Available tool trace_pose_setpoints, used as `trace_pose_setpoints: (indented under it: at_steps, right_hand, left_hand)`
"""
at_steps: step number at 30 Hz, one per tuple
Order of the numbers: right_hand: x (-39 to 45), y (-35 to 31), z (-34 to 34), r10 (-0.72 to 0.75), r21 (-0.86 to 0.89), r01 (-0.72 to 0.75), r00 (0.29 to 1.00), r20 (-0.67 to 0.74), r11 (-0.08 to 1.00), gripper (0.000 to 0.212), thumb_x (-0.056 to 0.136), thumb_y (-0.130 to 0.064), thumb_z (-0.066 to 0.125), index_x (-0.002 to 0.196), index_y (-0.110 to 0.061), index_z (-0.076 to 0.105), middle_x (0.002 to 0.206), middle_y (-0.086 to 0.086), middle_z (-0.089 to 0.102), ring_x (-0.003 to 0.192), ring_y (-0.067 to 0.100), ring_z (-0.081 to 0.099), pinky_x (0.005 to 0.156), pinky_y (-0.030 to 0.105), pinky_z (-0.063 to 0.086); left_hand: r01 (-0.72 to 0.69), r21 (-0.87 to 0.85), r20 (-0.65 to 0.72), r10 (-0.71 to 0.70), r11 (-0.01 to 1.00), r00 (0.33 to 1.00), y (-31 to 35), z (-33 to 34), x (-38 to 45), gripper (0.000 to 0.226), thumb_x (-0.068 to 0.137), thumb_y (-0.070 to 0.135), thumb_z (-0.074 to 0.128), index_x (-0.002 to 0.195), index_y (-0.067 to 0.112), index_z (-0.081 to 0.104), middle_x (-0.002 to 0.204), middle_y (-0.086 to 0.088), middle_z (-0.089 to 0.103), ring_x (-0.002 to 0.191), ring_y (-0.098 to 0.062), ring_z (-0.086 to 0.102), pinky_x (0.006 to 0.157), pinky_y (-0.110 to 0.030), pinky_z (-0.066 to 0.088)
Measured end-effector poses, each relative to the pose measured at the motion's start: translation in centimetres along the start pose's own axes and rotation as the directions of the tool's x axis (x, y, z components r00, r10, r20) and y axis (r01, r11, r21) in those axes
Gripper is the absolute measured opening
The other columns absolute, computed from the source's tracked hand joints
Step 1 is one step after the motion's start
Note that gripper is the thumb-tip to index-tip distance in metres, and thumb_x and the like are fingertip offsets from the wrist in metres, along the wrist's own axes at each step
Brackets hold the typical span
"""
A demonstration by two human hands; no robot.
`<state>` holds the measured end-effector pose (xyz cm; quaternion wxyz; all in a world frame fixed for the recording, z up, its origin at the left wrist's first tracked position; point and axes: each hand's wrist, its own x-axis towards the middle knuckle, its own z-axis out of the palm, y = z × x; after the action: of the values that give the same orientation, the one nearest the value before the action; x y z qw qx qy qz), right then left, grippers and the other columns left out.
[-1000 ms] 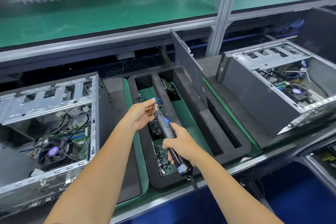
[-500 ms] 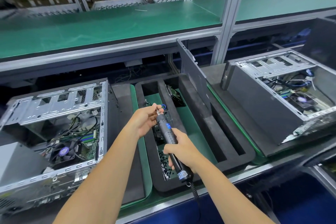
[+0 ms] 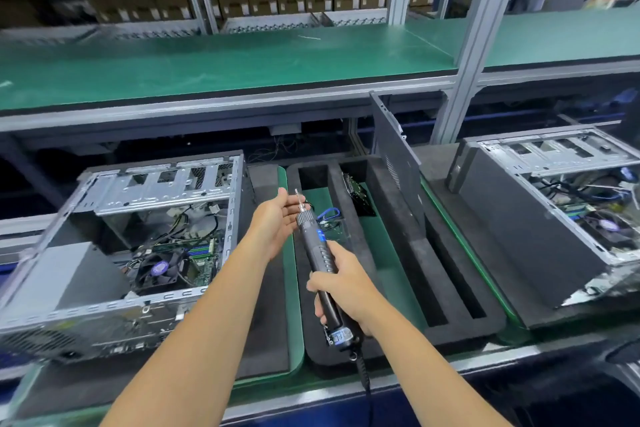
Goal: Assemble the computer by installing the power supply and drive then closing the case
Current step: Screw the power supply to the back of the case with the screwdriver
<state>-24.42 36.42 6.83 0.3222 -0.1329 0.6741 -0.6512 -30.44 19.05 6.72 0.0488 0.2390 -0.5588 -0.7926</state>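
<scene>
A: Since half a second ago, the left hand [image 3: 277, 222] has opened. Before, its fingers pinched at the bit of the electric screwdriver [image 3: 317, 253]; now the fingers are straight and relaxed, the palm beside the bit tip, holding nothing I can see.

B: And the right hand [image 3: 341, 286]?

A: It grips the lower body of the screwdriver, fingers curled round it, with the tool pointing up and away over the black foam tray [image 3: 460, 302]. The cable hangs from the bottom end.

B: Is a screw on the bit?

A: I cannot tell; the tip is too small and a little blurred.

B: Which step is this, in your opinion?

A: I judge it is preparation for fastening. The open computer case [image 3: 156, 239] lies to the left of the hands, and a grey box, probably the power supply [image 3: 65, 274], sits already inside its near corner. The drive [image 3: 358, 192] is still in the tray, farther away, and the side panel [image 3: 398, 163] stands upright in a slot behind it.

B: So the next move?

A: Probably to carry the tool leftward to the case and put the bit squarely on a screw hole. This needs a straight alignment, otherwise the bit can slip.
</scene>
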Motion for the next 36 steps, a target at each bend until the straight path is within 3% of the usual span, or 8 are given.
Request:
trace_pose_setpoints:
  at_steps: [6, 11, 15, 20, 24, 28, 33, 36]
  right_hand:
    - [-0.8, -1.5, 6.1, -0.022, -0.033, 0.025, 0.994, 0.104, 0.999, 0.045, 0.072, -0.011, 0.062, 0.113, -0.024, 0.05, 0.083, 0.013, 0.054, 0.046, 0.027, 0.052, 0.045, 0.031, 0.048]
    - [-1.1, -1.8, 13.1, -0.045, -0.02, 0.048, 0.99, 0.136, 0.999, 0.042, 0.079, -0.007, 0.063, 0.115, -0.025, 0.052, 0.08, 0.015, 0.054, 0.047, 0.027, 0.052, 0.047, 0.034, 0.05]
    - [-1.2, -1.2, 19.4, -0.034, 0.026, 0.031, 0.991, 0.131, 0.999, 0.054, 0.082, -0.005, 0.063, 0.117, -0.039, 0.041, 0.085, 0.017, 0.061, 0.048, 0.026, 0.054, 0.046, 0.033, 0.05]
    - [-1.9, 0.1, 26.0, -0.045, 0.078, 0.037, 0.993, 0.107, 0.996, 0.05, 0.074, -0.011, 0.066, 0.103, -0.048, 0.051, 0.077, 0.009, 0.061, 0.048, 0.026, 0.055, 0.045, 0.033, 0.049]
    - [-2.4, 1.0, 27.9, -0.014, 0.077, 0.009, 0.998, 0.068, 0.997, 0.066, 0.08, -0.005, 0.064, 0.136, -0.03, 0.039, 0.065, 0.008, 0.059, 0.049, 0.026, 0.055, 0.046, 0.032, 0.049]
    - [-2.7, 0.7, 26.6, 0.009, 0.055, -0.009, 1.0, 0.001, 0.998, 0.075, 0.082, -0.002, 0.062, 0.147, -0.024, 0.032, 0.071, 0.007, 0.062, 0.048, 0.027, 0.054, 0.045, 0.031, 0.049]
    - [-2.8, -0.5, 21.2, -0.009, 0.017, 0.009, 1.0, -0.029, 1.0, 0.054, 0.081, -0.002, 0.061, 0.127, -0.026, 0.048, 0.073, 0.005, 0.059, 0.046, 0.027, 0.052, 0.045, 0.034, 0.048]
    - [-2.7, -0.9, 17.1, -0.014, 0.004, 0.014, 0.999, -0.041, 1.0, 0.043, 0.078, -0.005, 0.061, 0.103, -0.039, 0.052, 0.081, 0.01, 0.059, 0.047, 0.027, 0.052, 0.046, 0.033, 0.048]
  left_hand:
    - [-0.016, -0.327, -0.018, 0.011, 0.945, 1.0, 3.7, -3.4, -2.4, 0.047, 0.106, 0.035, 0.024, 0.078, 0.006, 0.048, 0.049, 0.001, 0.045, 0.039, -0.009, 0.038, 0.039, -0.017, 0.037]
    - [0.05, -0.509, 0.087, -0.006, 0.859, 0.996, 5.6, -10.3, -5.2, 0.051, 0.104, 0.042, 0.022, 0.069, 0.011, 0.042, 0.047, 0.003, 0.037, 0.038, -0.008, 0.034, 0.042, -0.016, 0.03]
    - [-0.042, -0.342, -0.053, 0.026, 0.939, 0.998, 5.9, -17.1, -7.6, 0.049, 0.103, 0.039, 0.031, 0.083, 0.002, 0.058, 0.059, -0.007, 0.062, 0.052, -0.016, 0.057, 0.052, -0.027, 0.049]
    - [-0.119, -0.178, -0.063, 0.109, 0.977, 0.992, 6.7, -23.8, -10.8, 0.045, 0.103, 0.036, 0.033, 0.089, 0.006, 0.062, 0.069, -0.004, 0.068, 0.067, -0.015, 0.06, 0.064, -0.027, 0.048]
    - [-0.181, -0.063, -0.041, 0.178, 0.982, 0.983, 7.1, -25.1, -12.2, 0.021, 0.099, 0.017, 0.049, 0.097, 0.001, 0.063, 0.075, -0.004, 0.066, 0.063, -0.011, 0.061, 0.062, -0.023, 0.052]
    - [-0.16, -0.011, -0.022, 0.16, 0.987, 0.987, 6.8, -23.2, -12.2, 0.016, 0.098, 0.017, 0.052, 0.09, 0.009, 0.064, 0.071, 0.001, 0.067, 0.057, -0.009, 0.057, 0.047, -0.026, 0.04]
    - [-0.127, -0.032, -0.005, 0.127, 0.991, 0.992, 6.1, -17.5, -10.0, 0.02, 0.099, 0.015, 0.051, 0.085, 0.008, 0.063, 0.069, -0.001, 0.068, 0.065, -0.012, 0.059, 0.07, -0.028, 0.049]
    - [-0.098, -0.036, 0.012, 0.098, 0.995, 0.995, 5.5, -13.4, -8.2, 0.019, 0.098, 0.014, 0.051, 0.084, 0.008, 0.063, 0.065, -0.001, 0.068, 0.062, -0.012, 0.061, 0.066, -0.026, 0.049]
